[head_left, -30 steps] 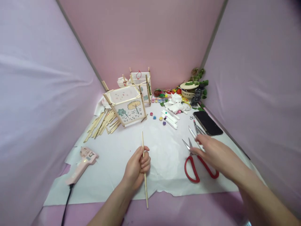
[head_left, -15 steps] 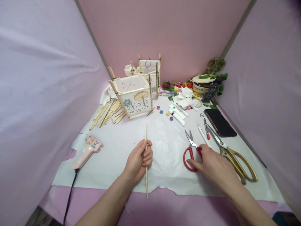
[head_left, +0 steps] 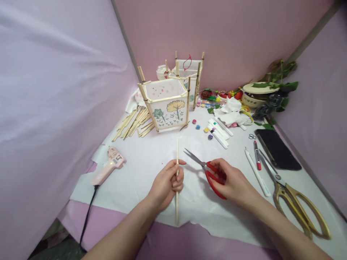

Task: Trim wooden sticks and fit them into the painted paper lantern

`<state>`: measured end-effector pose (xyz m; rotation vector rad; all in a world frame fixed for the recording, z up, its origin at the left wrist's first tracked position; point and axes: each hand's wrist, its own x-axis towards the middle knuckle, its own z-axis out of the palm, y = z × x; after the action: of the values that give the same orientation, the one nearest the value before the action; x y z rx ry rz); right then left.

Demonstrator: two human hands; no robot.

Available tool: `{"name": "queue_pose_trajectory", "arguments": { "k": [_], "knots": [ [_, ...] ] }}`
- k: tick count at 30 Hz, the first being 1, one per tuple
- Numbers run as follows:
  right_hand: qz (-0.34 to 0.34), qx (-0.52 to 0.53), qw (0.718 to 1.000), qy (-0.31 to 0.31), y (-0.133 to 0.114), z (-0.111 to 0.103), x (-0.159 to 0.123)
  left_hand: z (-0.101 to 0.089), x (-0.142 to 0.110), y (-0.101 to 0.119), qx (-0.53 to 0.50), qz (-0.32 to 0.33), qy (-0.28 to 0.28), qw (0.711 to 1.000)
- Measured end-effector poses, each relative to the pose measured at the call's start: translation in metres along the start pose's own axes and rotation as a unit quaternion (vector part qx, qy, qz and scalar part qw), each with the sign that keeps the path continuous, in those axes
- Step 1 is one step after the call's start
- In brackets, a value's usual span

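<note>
My left hand [head_left: 167,184] is closed around a thin wooden stick [head_left: 177,150] held upright over the white paper [head_left: 141,162]. My right hand [head_left: 233,182] grips the red-handled scissors [head_left: 203,167], its fingers through the loops. The blades are closed and point left toward the stick, a short way from it. Behind the stick stands a paper lantern [head_left: 166,106] with a wooden frame and a tree drawing, with a second lantern [head_left: 189,72] behind it.
A pink glue gun [head_left: 108,169] with a black cord lies at the left. Loose wooden sticks [head_left: 134,122] lie beside the lantern. Markers [head_left: 219,131], pens [head_left: 256,169], gold scissors [head_left: 294,200], a black phone [head_left: 278,153], a bowl [head_left: 255,95] and leaves sit at the right. Pink fabric walls enclose the table.
My right hand has taken the red scissors off the table and carried them left toward the stick. The camera view has shifted, and the left hand still holds the stick.
</note>
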<state>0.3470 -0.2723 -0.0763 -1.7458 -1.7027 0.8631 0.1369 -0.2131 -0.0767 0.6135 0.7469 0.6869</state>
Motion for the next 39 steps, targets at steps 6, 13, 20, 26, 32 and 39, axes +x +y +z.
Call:
{"name": "queue_pose_trajectory", "arguments": {
  "k": [6, 13, 20, 26, 32, 39],
  "knots": [
    [-0.087, -0.157, 0.980, 0.086, 0.005, 0.017, -0.001, 0.005, 0.001, -0.006, 0.030, -0.024, 0.048, 0.998],
    [-0.141, -0.217, 0.959, 0.118, 0.015, 0.030, 0.001, 0.002, 0.000, -0.011, 0.130, -0.015, 0.061, 0.989],
    [-0.165, -0.241, 0.941, 0.171, 0.009, 0.039, -0.001, -0.001, -0.002, -0.015, 0.149, -0.009, 0.087, 0.985],
    [-0.239, -0.195, 0.920, 0.241, -0.004, 0.033, -0.015, -0.002, -0.002, -0.010, 0.127, 0.039, 0.115, 0.984],
    [-0.180, -0.092, 0.975, 0.088, -0.008, 0.038, -0.025, -0.001, -0.004, -0.006, 0.102, 0.081, 0.119, 0.984],
    [0.070, 0.298, 0.945, -0.113, -0.013, 0.033, -0.020, 0.013, -0.018, -0.023, 0.121, 0.017, -0.010, 0.992]
  ]
}}
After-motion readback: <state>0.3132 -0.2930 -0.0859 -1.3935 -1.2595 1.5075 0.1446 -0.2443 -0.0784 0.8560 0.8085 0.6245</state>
